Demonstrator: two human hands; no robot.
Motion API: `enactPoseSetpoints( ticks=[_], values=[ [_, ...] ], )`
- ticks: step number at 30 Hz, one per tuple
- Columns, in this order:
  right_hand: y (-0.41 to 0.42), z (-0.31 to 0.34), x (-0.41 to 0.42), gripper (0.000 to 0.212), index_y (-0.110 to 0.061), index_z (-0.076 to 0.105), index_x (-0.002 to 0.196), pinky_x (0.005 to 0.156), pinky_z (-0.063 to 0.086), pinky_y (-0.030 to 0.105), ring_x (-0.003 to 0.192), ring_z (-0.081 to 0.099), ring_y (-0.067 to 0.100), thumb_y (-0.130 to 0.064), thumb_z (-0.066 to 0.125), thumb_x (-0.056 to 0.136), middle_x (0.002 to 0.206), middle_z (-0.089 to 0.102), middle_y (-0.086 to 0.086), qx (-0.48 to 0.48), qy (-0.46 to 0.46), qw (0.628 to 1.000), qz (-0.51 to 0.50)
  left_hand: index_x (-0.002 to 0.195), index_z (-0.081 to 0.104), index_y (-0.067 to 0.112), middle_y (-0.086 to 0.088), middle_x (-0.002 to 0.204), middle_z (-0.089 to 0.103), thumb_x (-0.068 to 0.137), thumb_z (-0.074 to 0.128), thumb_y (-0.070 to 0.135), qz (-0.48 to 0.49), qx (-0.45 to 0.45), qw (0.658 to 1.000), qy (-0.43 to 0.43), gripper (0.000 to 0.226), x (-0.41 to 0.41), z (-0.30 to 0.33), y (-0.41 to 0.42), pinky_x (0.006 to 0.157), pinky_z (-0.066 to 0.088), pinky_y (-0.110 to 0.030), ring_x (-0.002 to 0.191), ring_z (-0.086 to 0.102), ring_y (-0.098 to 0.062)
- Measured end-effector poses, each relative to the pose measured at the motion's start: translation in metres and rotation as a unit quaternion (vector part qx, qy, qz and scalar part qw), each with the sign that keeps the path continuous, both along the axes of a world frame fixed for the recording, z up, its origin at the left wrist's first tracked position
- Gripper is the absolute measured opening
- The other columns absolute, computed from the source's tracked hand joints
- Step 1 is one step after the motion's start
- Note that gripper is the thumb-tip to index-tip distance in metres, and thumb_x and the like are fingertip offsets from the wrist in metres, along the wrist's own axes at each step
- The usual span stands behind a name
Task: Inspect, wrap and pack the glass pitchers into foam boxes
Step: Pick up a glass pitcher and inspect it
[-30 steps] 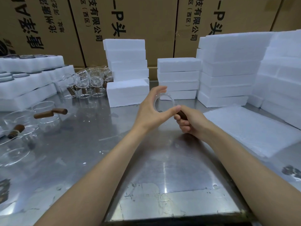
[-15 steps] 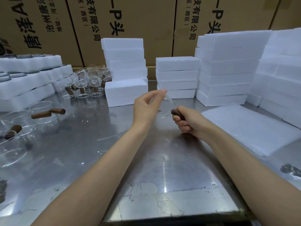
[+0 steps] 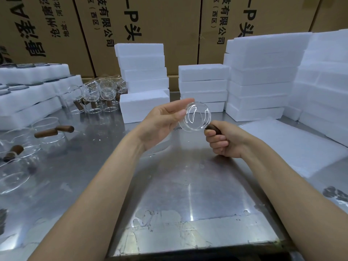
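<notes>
Right hand [image 3: 225, 141] grips dark wooden handle [image 3: 212, 128] of clear round glass pitcher [image 3: 196, 116], held above steel table [image 3: 169, 185], mouth prob. facing viewer. Left hand [image 3: 162, 122] open, fingertips at its left rim, nearer.

Right hand [image 3: 225, 140] grips pitcher [image 3: 196, 116] handle; left hand [image 3: 163, 121] cups glass.

Pitcher handle [image 3: 212, 128] mostly inside right hand [image 3: 226, 141]
</notes>
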State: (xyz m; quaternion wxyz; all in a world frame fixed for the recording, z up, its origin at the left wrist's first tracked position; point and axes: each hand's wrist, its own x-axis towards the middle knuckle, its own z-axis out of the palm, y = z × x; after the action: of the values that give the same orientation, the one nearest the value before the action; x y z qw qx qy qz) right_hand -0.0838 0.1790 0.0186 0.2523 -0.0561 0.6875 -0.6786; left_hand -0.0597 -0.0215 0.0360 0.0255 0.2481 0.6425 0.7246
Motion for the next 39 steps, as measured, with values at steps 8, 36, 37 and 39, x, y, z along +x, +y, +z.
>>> enactPoseSetpoints(
  ticks=[8,36,37,39],
  values=[
    [-0.001,0.002,0.000,0.051,-0.022,0.042,0.045,0.033,0.020,0.018,0.030,0.018,0.005,-0.031,0.034,0.094,0.039,0.021,-0.010,-0.009,-0.030,1.000,0.005,0.127,0.055,0.026,0.006,0.140,0.053,0.074,0.074,0.008,-0.001,-0.077,0.997,0.028,0.059,0.001,0.001,-0.001,0.105,0.040,-0.021,0.133,0.043,-0.006],
    [-0.026,-0.009,0.005,0.037,-0.018,0.043,0.060,0.034,0.022,0.017,0.032,0.024,0.007,-0.028,0.030,0.093,0.039,0.030,-0.009,0.117,0.095,0.983,-0.105,0.094,0.056,0.012,0.013,0.091,0.063,0.094,0.058,0.033,0.309,0.010,0.951,-0.001,0.020,-0.009,-0.020,0.041,0.052,0.037,-0.001,0.075,0.055,0.007],
    [-0.026,-0.009,0.004,0.037,-0.017,0.044,0.059,0.034,0.022,0.017,0.032,0.024,0.008,-0.028,0.031,0.092,0.039,0.030,-0.009,0.121,0.097,0.982,-0.108,0.091,0.055,0.014,0.013,0.091,0.064,0.094,0.058,0.033,0.304,0.010,0.953,-0.007,0.019,-0.010,-0.020,0.041,0.053,0.038,-0.002,0.077,0.055,0.005],
    [-0.026,-0.009,0.004,0.037,-0.017,0.045,0.058,0.035,0.023,0.017,0.032,0.025,0.009,-0.027,0.032,0.091,0.038,0.030,-0.008,0.126,0.102,0.980,-0.117,0.089,0.055,0.018,0.018,0.093,0.067,0.094,0.056,0.036,0.282,0.023,0.959,-0.023,0.019,-0.010,-0.019,0.040,0.061,0.043,-0.007,0.088,0.058,-0.001]
  ],
)
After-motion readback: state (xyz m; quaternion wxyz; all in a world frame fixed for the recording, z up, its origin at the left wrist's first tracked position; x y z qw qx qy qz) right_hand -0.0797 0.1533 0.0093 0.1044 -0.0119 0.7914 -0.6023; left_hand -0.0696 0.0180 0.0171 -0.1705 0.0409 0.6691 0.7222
